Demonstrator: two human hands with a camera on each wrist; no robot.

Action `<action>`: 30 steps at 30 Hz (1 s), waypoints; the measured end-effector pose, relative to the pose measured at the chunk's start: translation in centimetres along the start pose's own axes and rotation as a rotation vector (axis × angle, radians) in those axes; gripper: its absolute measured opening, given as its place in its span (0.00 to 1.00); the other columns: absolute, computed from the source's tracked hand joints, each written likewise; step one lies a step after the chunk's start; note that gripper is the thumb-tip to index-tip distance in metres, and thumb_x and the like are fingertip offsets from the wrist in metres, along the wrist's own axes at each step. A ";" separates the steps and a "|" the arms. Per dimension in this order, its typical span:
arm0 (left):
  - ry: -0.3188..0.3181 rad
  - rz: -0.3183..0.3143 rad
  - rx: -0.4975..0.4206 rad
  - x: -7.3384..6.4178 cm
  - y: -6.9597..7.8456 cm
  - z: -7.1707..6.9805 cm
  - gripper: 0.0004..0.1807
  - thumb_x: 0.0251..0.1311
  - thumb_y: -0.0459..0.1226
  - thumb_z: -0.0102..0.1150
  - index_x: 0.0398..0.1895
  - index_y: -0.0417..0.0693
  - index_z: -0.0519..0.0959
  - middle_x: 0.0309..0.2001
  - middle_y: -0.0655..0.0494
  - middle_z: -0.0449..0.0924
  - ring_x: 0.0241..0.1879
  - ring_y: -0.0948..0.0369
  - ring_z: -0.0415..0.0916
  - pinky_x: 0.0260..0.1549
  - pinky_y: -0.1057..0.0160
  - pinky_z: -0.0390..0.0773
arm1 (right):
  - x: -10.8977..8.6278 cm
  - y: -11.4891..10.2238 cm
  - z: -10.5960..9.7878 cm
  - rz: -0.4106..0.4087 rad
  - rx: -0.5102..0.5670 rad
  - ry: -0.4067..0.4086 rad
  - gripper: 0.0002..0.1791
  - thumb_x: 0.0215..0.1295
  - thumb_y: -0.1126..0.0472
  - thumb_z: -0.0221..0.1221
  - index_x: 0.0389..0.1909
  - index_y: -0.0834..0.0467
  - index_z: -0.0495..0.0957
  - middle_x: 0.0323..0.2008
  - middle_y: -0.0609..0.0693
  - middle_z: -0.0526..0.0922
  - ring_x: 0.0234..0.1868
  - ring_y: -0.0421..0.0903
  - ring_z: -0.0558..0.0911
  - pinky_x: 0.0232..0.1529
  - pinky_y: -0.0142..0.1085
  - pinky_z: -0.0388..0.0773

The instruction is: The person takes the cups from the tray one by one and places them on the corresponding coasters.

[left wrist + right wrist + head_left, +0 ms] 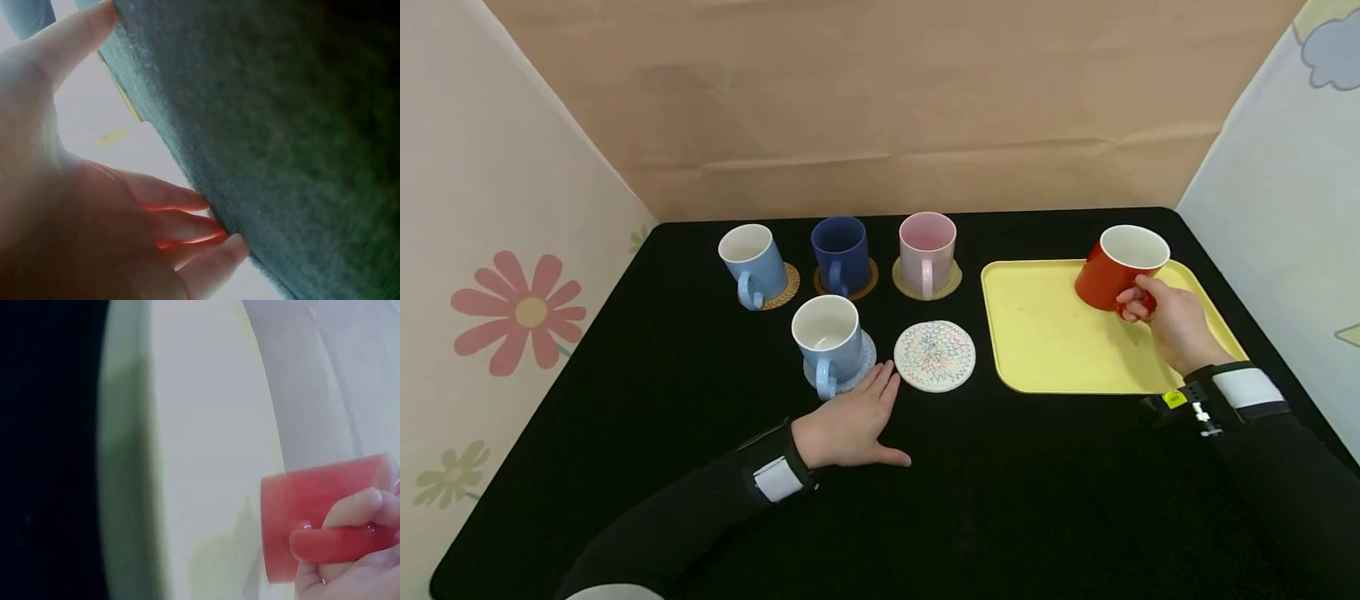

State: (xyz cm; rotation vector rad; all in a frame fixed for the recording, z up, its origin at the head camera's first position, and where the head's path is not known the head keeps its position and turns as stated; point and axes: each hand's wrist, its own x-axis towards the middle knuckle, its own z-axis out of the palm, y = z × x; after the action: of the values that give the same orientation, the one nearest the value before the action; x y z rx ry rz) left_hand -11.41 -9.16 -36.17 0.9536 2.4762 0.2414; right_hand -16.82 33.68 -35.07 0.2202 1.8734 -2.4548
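Observation:
My right hand (pixel 1172 321) grips the handle of a red mug (pixel 1103 279) with a white inside, over the right part of a yellow tray (pixel 1037 333). In the right wrist view the red mug (pixel 287 506) shows with fingers curled at its handle. My left hand (pixel 853 421) lies on the black table with fingers extended and thumb spread, its fingertips between a light blue mug (pixel 838 350) and a round white coaster (pixel 934 357) with a coloured pattern. That mug stands on a pale blue coaster (pixel 867 367). The left wrist view shows the left hand (pixel 112 206) against the dark cloth.
Along the back stand another light blue mug (pixel 760 267) on a woven coaster (pixel 788 287), a dark blue mug (pixel 842 258) on a brown coaster (pixel 869 283), and a pink mug (pixel 928 258) on a yellowish coaster (pixel 951 283). Brown paper (pixel 887 108) rises behind the table.

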 end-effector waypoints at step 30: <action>0.035 -0.042 -0.049 0.2 0.4 -0.1 0.57 0.59 0.63 0.58 0.75 0.34 0.43 0.75 0.35 0.37 0.73 0.46 0.39 0.68 0.54 0.50 | -1.0 0.2 5.0 -0.157 -0.021 0.145 0.25 0.77 0.58 0.45 0.16 0.60 0.63 0.16 0.50 0.59 0.20 0.43 0.59 0.26 0.29 0.60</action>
State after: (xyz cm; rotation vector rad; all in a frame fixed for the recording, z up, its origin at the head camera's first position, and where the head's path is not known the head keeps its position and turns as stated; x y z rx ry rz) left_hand -11.34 -8.67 -36.07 0.8829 2.5076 0.3060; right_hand -16.23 28.74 -33.84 0.2664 2.0473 -2.5831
